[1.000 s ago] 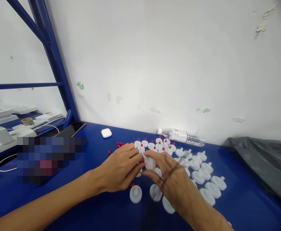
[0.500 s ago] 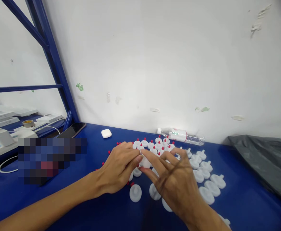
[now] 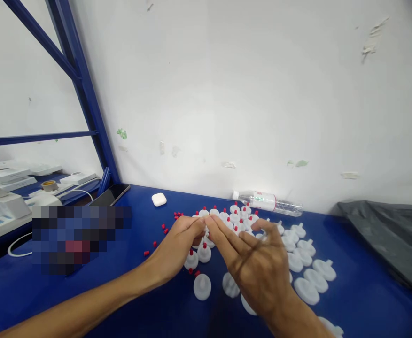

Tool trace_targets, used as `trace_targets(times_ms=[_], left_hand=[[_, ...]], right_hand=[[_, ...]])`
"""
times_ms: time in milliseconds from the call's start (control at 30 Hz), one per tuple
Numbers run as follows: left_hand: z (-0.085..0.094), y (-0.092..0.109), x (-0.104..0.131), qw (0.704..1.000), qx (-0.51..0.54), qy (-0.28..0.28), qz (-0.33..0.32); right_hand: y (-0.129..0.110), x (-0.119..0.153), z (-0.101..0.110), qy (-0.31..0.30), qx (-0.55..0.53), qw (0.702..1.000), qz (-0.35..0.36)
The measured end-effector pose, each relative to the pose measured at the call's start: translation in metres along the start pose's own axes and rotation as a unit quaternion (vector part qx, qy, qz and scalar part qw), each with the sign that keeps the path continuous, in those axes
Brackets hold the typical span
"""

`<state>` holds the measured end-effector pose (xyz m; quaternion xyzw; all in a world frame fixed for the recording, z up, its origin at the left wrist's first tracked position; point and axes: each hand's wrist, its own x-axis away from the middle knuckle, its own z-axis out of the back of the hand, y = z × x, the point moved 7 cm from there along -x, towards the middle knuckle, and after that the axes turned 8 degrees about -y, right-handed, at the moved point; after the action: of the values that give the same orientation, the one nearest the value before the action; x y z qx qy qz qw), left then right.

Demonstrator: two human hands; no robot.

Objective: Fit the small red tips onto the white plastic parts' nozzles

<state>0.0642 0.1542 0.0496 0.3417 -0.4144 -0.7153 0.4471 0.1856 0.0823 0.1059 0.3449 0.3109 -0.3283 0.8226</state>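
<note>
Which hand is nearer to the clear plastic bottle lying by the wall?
Right. The right hand is just in front of the clear plastic bottle; the left hand is farther left.

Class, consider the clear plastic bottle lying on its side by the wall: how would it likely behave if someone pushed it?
The plastic bottle lies on its round side, so it would probably roll. It looks nearly empty, so likely light and easily shifted. The wall close behind should stop it.

A scuffed white wall [image 3: 248, 94] was seen behind the blue surface [image 3: 149, 300]. A blue steel frame [image 3: 82, 94] was set at the left, and a dark grey sheet [image 3: 385, 234] was spread at the right.
</note>
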Motion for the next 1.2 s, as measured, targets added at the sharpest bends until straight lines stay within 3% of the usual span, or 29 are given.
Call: trace_targets(times_ms=[67, 133, 200, 300, 433, 567, 633, 833, 1200], left_hand=[[0.018, -0.004, -0.006, 0.999, -0.020, 0.036, 0.002], [0.051, -0.008, -0.011, 0.986, -0.106, 0.129, 0.006], [0.080, -0.013, -0.015, 0.970, -0.147, 0.193, 0.003], [0.100, -0.020, -0.020, 0.950, -0.222, 0.219, 0.006], [0.094, -0.020, -0.020, 0.917, -0.344, 0.203, 0.010], [0.083, -0.026, -0.024, 0.837, -0.527, 0.139, 0.051], [0.080, -0.033, -0.027, 0.812, -0.571, 0.101, 0.068], [0.080, -0.046, -0.027, 0.791, -0.602, 0.053, 0.094], [0.078, -0.041, -0.025, 0.775, -0.617, 0.047, 0.129]], right_hand=[[0.016, 0.007, 0.001, 0.004, 0.011, 1.000, -0.007], [0.042, 0.016, 0.001, 0.008, 0.025, 0.999, -0.040], [0.074, 0.024, -0.003, -0.012, 0.027, 0.990, -0.137], [0.087, 0.028, -0.014, -0.039, -0.052, 0.980, -0.188], [0.058, 0.023, -0.030, -0.072, -0.195, 0.965, -0.156], [0.032, 0.022, -0.040, -0.128, -0.261, 0.949, -0.118], [0.026, 0.023, -0.042, -0.143, -0.274, 0.945, -0.106], [0.023, 0.031, -0.058, -0.197, -0.289, 0.931, -0.100], [0.033, 0.036, -0.070, -0.221, -0.303, 0.918, -0.131]])
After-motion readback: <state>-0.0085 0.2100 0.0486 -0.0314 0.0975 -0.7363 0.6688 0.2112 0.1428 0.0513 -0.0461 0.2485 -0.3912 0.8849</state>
